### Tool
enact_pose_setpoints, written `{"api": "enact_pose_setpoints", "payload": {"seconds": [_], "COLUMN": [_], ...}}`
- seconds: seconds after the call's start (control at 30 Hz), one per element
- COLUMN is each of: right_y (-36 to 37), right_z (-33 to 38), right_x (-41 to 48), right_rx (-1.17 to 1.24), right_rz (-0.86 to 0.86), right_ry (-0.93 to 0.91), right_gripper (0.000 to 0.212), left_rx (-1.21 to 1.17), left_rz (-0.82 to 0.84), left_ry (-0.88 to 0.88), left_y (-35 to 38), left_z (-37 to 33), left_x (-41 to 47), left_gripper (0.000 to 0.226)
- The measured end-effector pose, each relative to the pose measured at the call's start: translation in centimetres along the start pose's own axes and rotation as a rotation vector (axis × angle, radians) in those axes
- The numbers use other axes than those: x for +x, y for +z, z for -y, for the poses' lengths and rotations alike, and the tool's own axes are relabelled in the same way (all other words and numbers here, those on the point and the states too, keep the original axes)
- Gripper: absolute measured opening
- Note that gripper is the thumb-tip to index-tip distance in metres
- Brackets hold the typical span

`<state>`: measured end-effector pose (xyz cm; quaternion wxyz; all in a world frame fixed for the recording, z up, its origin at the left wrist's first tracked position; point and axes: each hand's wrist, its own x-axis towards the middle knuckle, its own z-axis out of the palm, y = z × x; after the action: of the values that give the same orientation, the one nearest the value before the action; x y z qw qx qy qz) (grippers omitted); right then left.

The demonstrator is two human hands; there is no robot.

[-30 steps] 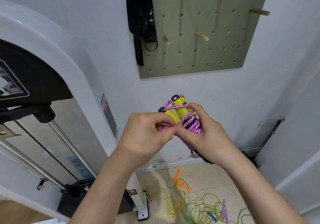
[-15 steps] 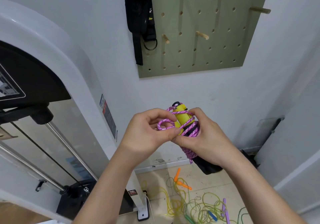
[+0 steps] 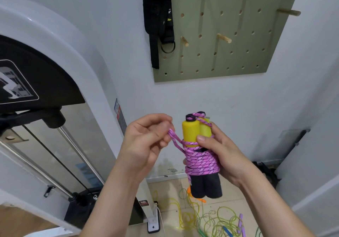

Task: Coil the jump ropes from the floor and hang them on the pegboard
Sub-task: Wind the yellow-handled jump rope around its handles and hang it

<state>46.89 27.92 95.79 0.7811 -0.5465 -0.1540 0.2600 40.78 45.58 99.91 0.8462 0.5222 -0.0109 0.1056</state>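
Note:
A pink jump rope (image 3: pixel 200 161) is wound tightly around its own two yellow-and-black handles (image 3: pixel 190 132), which stand upright in front of me. My right hand (image 3: pixel 223 156) grips this bundle from the right, thumb on the yellow part. My left hand (image 3: pixel 146 141) pinches a short loop of the pink rope pulled out to the left of the handles. The green pegboard (image 3: pixel 229 57) with several wooden pegs hangs on the wall above. More jump ropes (image 3: pixel 207 218), yellow and green, lie tangled on the floor below.
A black strap with a metal ring (image 3: pixel 159 22) hangs at the pegboard's left edge. A large white and black gym machine (image 3: pixel 55 99) with steel rods fills the left side. A white wall corner (image 3: pixel 311 172) juts out at right.
My left hand has pulled the rope loop away to the left of the handles. The bundle has turned upright, and its black handle ends now show below my right hand.

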Motion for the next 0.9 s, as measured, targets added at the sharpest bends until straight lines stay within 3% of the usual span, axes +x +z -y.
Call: {"api": "enact_pose_setpoints", "payload": {"seconds": [0.1, 0.17, 0.23, 0.33, 0.4, 0.5, 0.57, 0.67, 0.77, 0.9], "right_y": [0.0, 0.1, 0.6, 1.3, 1.3, 1.5, 1.5, 1.7, 1.8, 1.9], "right_z": [0.2, 0.7, 1.1, 0.7, 0.3, 0.2, 0.3, 0.4, 0.3, 0.2], "right_x": [0.4, 0.4, 0.2, 0.0, 0.2, 0.1, 0.0, 0.0, -0.3, -0.3], "right_rx": [-0.17, -0.163, -0.092, 0.124, 0.289, 0.439, 0.467, 0.475, 0.475, 0.45], "right_rz": [-0.087, -0.093, -0.035, 0.035, 0.05, 0.064, 0.08, 0.122, 0.186, 0.18], "right_ry": [-0.021, -0.037, -0.039, -0.019, -0.007, -0.004, -0.012, -0.048, -0.032, -0.004], "right_gripper": [0.057, 0.05, 0.045, 0.047, 0.064, 0.071, 0.068, 0.066, 0.064, 0.072], "left_rx": [0.416, 0.404, 0.175, -0.385, -0.616, -0.681, -0.635, -0.491, -0.339, 0.034], "left_rz": [-0.047, -0.127, -0.175, -0.158, -0.077, 0.024, 0.06, 0.152, 0.185, 0.032], "left_ry": [0.145, 0.195, 0.162, 0.061, 0.022, -0.033, -0.094, -0.141, -0.062, 0.082], "left_y": [0.6, 0.5, 0.1, -1.0, -1.8, -1.9, -1.3, -0.7, -0.7, -0.2], "left_z": [-0.8, -1.1, -0.6, 0.8, 1.5, 2.3, 2.8, 3.1, 2.4, 0.6], "left_x": [-0.1, 0.3, 0.9, 1.5, 1.3, 0.7, 0.2, -0.1, 0.2, 0.6], "left_gripper": [0.018, 0.012, 0.008, 0.008, 0.033, 0.075, 0.089, 0.076, 0.038, 0.019]}}
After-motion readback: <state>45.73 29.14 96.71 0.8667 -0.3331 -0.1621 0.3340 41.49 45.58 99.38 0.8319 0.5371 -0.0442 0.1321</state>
